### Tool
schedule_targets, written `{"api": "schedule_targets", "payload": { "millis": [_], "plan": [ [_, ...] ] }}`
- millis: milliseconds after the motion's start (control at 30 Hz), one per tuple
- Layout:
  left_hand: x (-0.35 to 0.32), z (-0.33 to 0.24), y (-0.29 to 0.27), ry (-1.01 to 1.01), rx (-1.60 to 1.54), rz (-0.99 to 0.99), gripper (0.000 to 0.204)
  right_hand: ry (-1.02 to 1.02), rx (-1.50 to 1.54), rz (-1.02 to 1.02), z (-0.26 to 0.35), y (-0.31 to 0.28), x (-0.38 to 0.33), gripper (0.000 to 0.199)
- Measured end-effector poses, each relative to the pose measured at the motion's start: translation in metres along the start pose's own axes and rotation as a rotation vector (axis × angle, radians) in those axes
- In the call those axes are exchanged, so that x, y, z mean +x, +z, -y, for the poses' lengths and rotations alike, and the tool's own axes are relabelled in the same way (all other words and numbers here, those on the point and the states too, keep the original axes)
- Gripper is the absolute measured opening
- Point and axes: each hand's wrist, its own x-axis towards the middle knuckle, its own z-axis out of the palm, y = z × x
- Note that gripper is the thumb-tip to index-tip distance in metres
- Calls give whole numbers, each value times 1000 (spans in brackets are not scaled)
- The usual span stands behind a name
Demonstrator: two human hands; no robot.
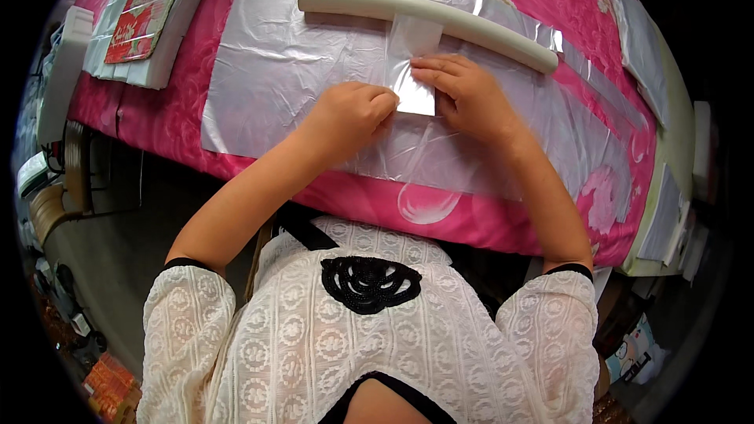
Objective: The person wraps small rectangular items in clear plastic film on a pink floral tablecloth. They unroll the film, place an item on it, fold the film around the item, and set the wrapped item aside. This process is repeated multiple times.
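Note:
A narrow, shiny, translucent plastic strip point(415, 55) runs from a long cream tube point(428, 14) toward me. Its near end is folded or doubled into a brighter silvery patch. At the left edge of this end my left hand point(349, 114) is closed, its fingertips pinched on the strip. My right hand point(471, 98) lies over the strip's right side, fingers stretched out and their tips resting on it; its thumb is partly hidden. Beneath both hands, large thin silvery plastic sheets point(267, 71) are spread, slightly wrinkled, with the tube lying across them.
A pink flowered cloth point(338, 192) covers the table. At the far left stands a stack of flat packs point(169, 47) with a red printed packet point(145, 27) on top. More plastic sheets point(640, 55) lie at the right edge. A chair point(59, 208) stands left of the table.

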Motion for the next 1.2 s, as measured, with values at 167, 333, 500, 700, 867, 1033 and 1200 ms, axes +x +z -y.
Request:
{"api": "schedule_targets", "payload": {
  "millis": [167, 333, 500, 700, 867, 1033, 1200],
  "plan": [
    [-30, -17, -8, 172, -176, -69, 24, -108, -35, -22, 44, 4, -26, 20],
    [-43, -22, -13, 199, -65, 61, 53, -91, -43, -77, 61, 16, -47, 23],
    [-45, -19, -2, 139, -34, 24, 65, -30, -38, -117, 65, 15, -48, 23],
    [-39, -25, -6, -46, -184, -32, 61, 84, 70, -154, 55, 14, -47, 20],
    [-22, -28, -1, -499, -460, -92, 55, 718, 413, -59, 60, 3, -22, 20],
    [0, -17, -7, -729, -551, -99, 62, 953, 499, 238, 35, -3, 5, 28],
    [7, -13, -16, -824, -557, -6, 65, 1050, 547, 365, 28, -8, 16, 31]
  ]
}}
